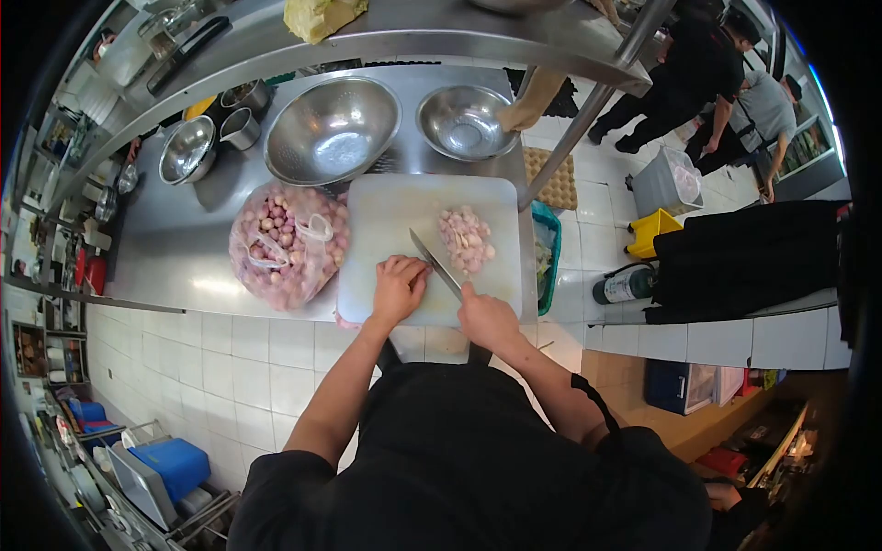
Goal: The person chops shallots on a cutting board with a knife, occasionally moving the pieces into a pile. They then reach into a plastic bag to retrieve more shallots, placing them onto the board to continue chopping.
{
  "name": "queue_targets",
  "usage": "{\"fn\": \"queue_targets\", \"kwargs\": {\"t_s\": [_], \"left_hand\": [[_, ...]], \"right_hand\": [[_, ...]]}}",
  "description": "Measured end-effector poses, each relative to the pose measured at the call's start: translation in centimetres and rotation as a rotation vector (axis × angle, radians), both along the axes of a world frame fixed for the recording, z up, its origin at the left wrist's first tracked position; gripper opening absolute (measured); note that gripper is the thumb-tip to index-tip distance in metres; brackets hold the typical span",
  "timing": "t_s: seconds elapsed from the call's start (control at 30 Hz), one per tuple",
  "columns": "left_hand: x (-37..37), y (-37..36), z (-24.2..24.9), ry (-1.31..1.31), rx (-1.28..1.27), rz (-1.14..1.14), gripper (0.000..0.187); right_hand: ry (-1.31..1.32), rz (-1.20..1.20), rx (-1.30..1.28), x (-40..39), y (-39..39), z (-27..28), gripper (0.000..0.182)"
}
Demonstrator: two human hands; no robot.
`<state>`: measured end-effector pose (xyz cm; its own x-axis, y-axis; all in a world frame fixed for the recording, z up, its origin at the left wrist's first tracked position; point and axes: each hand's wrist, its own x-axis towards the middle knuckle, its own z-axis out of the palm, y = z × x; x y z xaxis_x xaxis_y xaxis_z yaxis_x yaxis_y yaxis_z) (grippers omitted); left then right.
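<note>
Head view: my right hand (489, 321) grips the stiff-looking knife (436, 263) at its handle end, the safe hold, my left hand (401, 289) curls over the board (390, 211), pinching what I can't tell, and small onions (467, 237), probably light and slippery, lie there right of the knife.

Tiled floor (220, 367) — steel shelf (413, 23) — far right, perhaps glass cabinet (812, 142).

Right hand (489, 320) clenched (left hand (401, 286) curled)
</note>
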<state>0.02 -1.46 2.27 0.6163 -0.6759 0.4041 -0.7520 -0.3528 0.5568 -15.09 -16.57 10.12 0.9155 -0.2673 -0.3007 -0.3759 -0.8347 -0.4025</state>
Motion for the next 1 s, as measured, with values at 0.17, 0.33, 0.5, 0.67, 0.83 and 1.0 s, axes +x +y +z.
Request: {"fn": "queue_targets", "kwargs": {"t_s": [0.17, 0.33, 0.5, 0.67, 0.83, 1.0], "left_hand": [[-0.1, -0.4, 0.5, 0.003, -0.002, 0.017, 0.014], [0.1, -0.5, 0.9, -0.013, 0.053, -0.01, 0.014], [0.1, -0.7, 0.7, -0.026, 0.022, 0.0, 0.013], [-0.2, -0.5, 0.9, -0.017, 0.033, -0.004, 0.013], [-0.1, -0.4, 0.5, -0.037, 0.005, -0.001, 0.012], [-0.3, -0.1, 0.4, -0.023, 0.026, 0.004, 0.012]], "right_hand": [[0.032, -0.005, 0.004, -0.1, 0.4, 1.0, 0.026], [0.031, 0.014, 0.016, 0.2, 0.3, 0.7, 0.025], [0.07, 0.006, 0.017, 0.4, -0.1, 1.0, 0.025], [0.08, -0.025, 0.045, 0.2, 0.0, 1.3, 0.025], [0.05, -0.046, 0.086, 0.1, 0.3, 2.1, 0.025], [0.096, -0.042, 0.06, 0.2, 0.4, 3.1, 0.025]]}}
